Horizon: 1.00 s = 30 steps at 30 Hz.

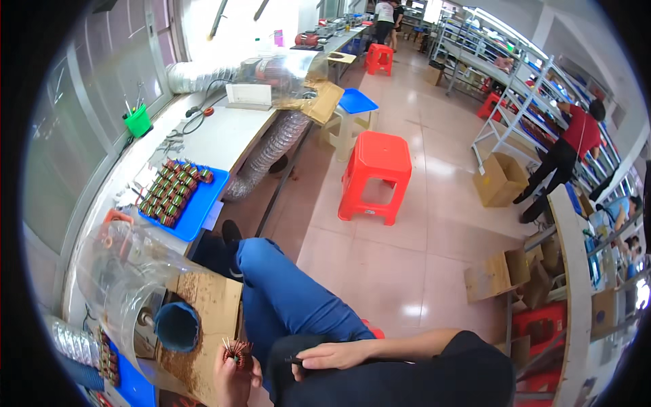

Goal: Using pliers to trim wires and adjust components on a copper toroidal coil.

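In my left hand (234, 380) is a toroidal coil (238, 353) wound with copper wire, gripped between thumb and fingers, its pale wire ends pointing up. My right hand (332, 355) rests over my lap, its fingers closed on a small dark object (293, 359) whose kind I cannot make out. Left of the coil lies a wooden board (218, 298) strewn with brown debris. On it is a round dark-blue cup-like piece (178, 327), beside a metal shaft (144, 317) under a clear plastic hood (112, 271).
A blue tray (203, 214) of several coils stands on the bench, with another blue tray (132, 380) at lower left. A green pen cup (137, 121), silver ducts (274, 149) and a red stool (383, 152) are farther off. A person (580, 132) stands by shelves at right.
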Motion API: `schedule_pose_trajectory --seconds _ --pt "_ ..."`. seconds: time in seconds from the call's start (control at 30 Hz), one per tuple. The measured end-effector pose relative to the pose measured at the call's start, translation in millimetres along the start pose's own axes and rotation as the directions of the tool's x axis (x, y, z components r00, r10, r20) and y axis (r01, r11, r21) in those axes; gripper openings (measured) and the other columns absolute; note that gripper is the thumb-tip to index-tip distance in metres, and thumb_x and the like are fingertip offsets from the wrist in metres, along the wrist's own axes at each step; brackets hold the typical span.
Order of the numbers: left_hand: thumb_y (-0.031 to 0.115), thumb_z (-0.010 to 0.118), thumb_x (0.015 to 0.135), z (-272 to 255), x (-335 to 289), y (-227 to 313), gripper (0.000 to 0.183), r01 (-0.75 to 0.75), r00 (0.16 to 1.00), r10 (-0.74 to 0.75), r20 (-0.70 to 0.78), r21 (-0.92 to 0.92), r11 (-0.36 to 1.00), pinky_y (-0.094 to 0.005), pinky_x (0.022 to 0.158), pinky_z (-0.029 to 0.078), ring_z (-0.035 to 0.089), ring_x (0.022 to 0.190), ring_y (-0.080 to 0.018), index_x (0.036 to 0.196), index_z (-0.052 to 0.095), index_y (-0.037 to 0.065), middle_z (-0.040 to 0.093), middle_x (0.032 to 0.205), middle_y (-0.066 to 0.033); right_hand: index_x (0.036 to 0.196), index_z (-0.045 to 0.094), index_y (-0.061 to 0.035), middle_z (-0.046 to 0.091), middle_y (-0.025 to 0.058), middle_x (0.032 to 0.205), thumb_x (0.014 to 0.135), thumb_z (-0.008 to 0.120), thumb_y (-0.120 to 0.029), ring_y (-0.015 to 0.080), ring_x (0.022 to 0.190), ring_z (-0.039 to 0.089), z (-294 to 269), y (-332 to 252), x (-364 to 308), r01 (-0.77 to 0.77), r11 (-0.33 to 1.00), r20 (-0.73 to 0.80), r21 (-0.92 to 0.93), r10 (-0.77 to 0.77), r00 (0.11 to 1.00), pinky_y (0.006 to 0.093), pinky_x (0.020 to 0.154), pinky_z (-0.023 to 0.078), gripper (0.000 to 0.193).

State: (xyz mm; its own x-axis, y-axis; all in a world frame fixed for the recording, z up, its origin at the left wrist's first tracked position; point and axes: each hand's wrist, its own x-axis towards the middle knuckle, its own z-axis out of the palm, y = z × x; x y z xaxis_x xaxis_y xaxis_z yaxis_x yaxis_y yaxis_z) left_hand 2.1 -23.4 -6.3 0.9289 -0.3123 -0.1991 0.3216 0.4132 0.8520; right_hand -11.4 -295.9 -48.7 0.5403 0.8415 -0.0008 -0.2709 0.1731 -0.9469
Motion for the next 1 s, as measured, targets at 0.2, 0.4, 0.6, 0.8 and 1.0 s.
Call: schedule_pose_trajectory --seconds 0.2,0.4,0.6,0.8,1.0 --pt "0.037 0.050 0.103 14.7 -13.9 -11.4 0.043 -0.113 0.985 0.133 -0.115 0.161 0.980 -0.0298 0.046 0.049 0.056 0.049 -0.0188 0.125 0.050 0.001 0.063 0.078 -0.0160 0.114 0.059 0.0017 0.064 0.0087 0.104 0.110 0.039 -0.032 0.0185 0.102 0.059 -13.7 -21.8 -5.4 0.033 0.994 0.060 -0.109 -0.027 0.998 0.0329 0.096 0.044 0.039" --pt "0.037 0.057 0.102 28.3 -30.9 -1.3 0.050 -0.049 0.980 0.057 -0.189 0.046 0.998 -0.0270 0.067 0.051 0.062 0.084 -0.0180 0.139 0.050 0.005 0.065 0.115 -0.0125 0.106 0.059 0.0010 0.059 0.0055 0.089 0.109 0.043 -0.029 0.0145 0.085 0.056 -17.6 -37.0 24.0 0.059 0.989 0.032 -0.137 -0.055 0.998 0.0304 0.083 0.046 0.034" --pt "0.038 0.059 0.100 -1.5 -31.7 -29.0 0.043 -0.073 0.962 0.051 -0.267 -0.073 0.995 -0.0271 0.045 0.049 0.060 0.058 -0.0192 0.118 0.054 -0.001 0.062 0.081 -0.0127 0.112 0.061 0.0032 0.065 0.0091 0.095 0.107 0.049 -0.023 0.0171 0.085 0.063 -15.5 -44.5 35.8 0.066 0.942 -0.054 -0.328 -0.088 0.995 0.0302 0.081 0.051 0.029" --pt "0.041 0.068 0.095 -16.9 -26.1 -7.0 0.054 -0.104 0.959 0.085 -0.270 -0.055 0.993 -0.0271 0.048 0.051 0.062 0.060 -0.0205 0.125 0.050 -0.001 0.062 0.078 -0.0160 0.111 0.063 0.0032 0.068 0.0106 0.095 0.106 0.051 -0.022 0.0188 0.091 0.067 -26.2 -34.5 83.1 -0.027 0.963 0.007 -0.267 0.030 1.000 0.0307 0.084 0.052 0.028" --pt "0.043 0.065 0.096 -41.7 5.2 -0.6 0.054 -0.009 0.991 -0.007 -0.133 -0.123 0.992 -0.0262 0.049 0.047 0.060 0.058 -0.0194 0.122 0.050 -0.001 0.063 0.078 -0.0168 0.108 0.065 0.0029 0.069 0.0195 0.107 0.101 0.058 -0.023 0.0343 0.101 0.067 -44.4 -55.0 119.5 0.026 0.860 -0.076 -0.510 -0.075 0.994 0.0383 0.087 0.053 0.027"
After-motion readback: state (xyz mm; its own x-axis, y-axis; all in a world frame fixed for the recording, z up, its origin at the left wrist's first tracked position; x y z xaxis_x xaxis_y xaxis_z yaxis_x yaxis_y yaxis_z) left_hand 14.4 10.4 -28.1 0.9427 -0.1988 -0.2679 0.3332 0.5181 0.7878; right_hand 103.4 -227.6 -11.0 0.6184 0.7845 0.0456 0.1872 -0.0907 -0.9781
